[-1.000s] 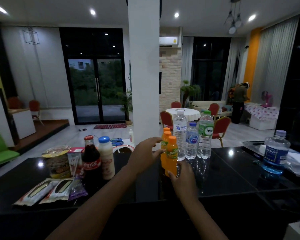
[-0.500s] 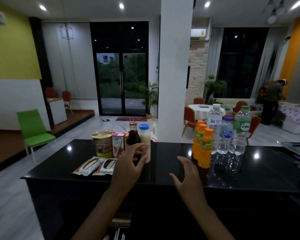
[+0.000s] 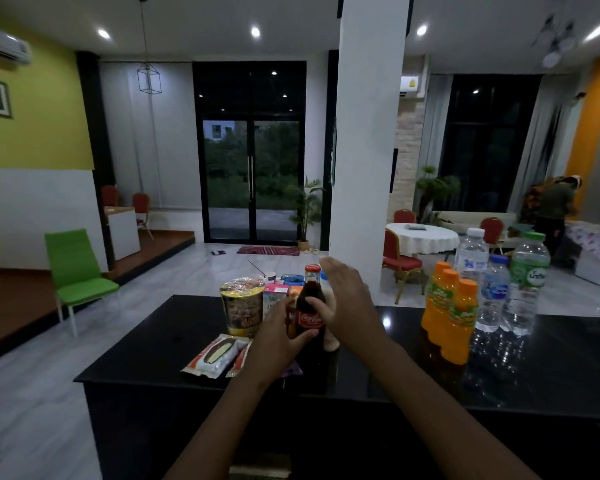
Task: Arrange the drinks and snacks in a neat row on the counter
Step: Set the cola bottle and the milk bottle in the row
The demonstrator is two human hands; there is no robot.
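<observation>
Step in hand: left grip point(image 3: 278, 336) grasping the cola bottle point(image 3: 310, 306), right grip point(image 3: 349, 303) released beside it; next, judged, carry it upright along the tabletop point(image 3: 153, 344) to the orange bottles point(image 3: 452, 315).

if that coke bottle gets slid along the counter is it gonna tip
Possibly: the cola bottle is tall and narrow, so a push near the cap could topple it. It looks full of dark liquid, so probably heavy. The left hand grips it low, which should steady it on the glossy counter.

dim room | ceiling spotlights point(image 3: 255, 31) glare | reflections on glossy counter point(image 3: 534, 358) | edges bowed | slight motion blur
</observation>
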